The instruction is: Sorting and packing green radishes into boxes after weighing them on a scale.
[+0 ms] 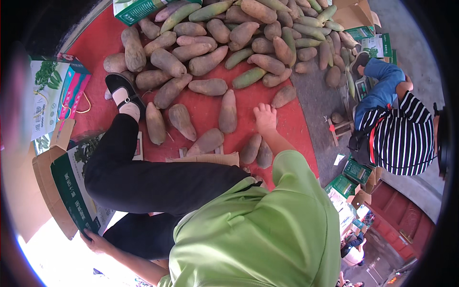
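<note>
Root just beyond right hand's fingertips

red mat as landmark | person in striped top beyond its right edge | pink-green box off its left edge | brown boxes past its far right corner

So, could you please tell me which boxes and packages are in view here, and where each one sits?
Green-and-white carton: lower left, flaps open, left hand on its edge.
Pink, teal and white gift box with a cord handle: far left.
Green-and-white carton: top edge, beside the tuber pile.
Green-printed flat boxes: upper right.
Small green boxes: right, below the seated person in stripes.
</note>
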### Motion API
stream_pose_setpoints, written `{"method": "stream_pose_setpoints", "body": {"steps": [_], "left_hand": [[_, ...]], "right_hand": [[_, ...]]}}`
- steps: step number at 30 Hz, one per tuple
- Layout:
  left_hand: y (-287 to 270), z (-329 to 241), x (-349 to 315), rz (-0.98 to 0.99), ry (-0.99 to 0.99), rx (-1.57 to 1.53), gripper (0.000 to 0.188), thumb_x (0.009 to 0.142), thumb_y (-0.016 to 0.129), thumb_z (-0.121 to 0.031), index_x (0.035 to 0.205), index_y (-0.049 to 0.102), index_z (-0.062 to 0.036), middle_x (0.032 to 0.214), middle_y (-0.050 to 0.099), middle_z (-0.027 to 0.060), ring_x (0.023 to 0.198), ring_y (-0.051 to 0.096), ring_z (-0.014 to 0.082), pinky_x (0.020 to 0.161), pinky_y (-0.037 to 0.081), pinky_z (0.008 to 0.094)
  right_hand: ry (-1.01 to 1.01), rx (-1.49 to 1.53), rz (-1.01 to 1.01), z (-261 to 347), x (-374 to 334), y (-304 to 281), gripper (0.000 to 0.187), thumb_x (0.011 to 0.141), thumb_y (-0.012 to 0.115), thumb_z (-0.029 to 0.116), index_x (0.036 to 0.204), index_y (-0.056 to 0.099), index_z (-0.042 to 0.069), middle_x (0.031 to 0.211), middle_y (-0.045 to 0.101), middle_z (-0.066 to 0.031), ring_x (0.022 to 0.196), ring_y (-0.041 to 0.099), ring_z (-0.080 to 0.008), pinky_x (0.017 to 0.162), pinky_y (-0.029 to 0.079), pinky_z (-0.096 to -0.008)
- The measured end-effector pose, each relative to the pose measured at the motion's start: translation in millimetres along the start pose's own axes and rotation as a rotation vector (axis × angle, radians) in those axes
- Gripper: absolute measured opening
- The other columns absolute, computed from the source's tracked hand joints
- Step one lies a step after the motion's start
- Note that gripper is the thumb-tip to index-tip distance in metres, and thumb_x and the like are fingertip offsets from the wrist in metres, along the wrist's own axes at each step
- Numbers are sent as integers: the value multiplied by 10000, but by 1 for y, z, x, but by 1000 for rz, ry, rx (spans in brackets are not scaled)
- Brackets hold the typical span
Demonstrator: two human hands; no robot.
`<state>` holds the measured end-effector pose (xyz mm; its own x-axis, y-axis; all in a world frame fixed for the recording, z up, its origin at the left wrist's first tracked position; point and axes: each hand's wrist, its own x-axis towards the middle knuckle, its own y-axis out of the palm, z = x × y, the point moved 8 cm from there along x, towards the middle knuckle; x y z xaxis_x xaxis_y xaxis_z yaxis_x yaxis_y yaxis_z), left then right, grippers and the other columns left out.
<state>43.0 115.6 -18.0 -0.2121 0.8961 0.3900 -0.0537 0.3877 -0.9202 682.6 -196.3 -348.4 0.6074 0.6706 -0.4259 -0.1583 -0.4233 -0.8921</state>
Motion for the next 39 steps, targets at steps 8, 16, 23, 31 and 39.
{"method": "stream_pose_setpoints", "body": {"steps": [8,16,23,31,39], "left_hand": [[12,13,4,33,-41,-126,382,905,483,-377,1143,602,-103,1040,646,101,886,631,253,738,491,336],[8,8,3,37,-25,-107,312,905,517,-310,1120,614,-106,1015,655,87,852,638,228,715,493,311],[12,11,1,28,-30,-187,286,914,507,-275,1112,607,-94,1062,631,98,936,600,238,807,450,322],[-1,5,-7,-97,135,-242,220,904,521,-152,1086,598,-55,976,633,101,873,597,220,786,457,301],[-19,-33,-3,-103,173,-221,173,806,570,-102,959,641,-141,862,628,39,820,594,238,719,451,340]], "right_hand": [[325,207,360,-33,-17,37,480,764,619,233,1212,457,167,1214,469,-61,1172,431,-257,902,409,-474],[328,199,354,-26,-15,50,506,731,655,183,1195,457,150,1217,462,-71,1162,442,-269,891,428,-462],[252,162,328,4,-20,13,493,710,669,143,1158,464,134,1199,472,-81,1138,455,-280,880,434,-469],[202,203,303,27,-19,12,638,612,760,231,1163,455,131,1219,451,-92,1151,436,-302,905,440,-443],[95,327,186,25,-3,-27,703,544,783,234,1157,475,82,1140,519,-169,1076,498,-353,903,444,-411]]}}
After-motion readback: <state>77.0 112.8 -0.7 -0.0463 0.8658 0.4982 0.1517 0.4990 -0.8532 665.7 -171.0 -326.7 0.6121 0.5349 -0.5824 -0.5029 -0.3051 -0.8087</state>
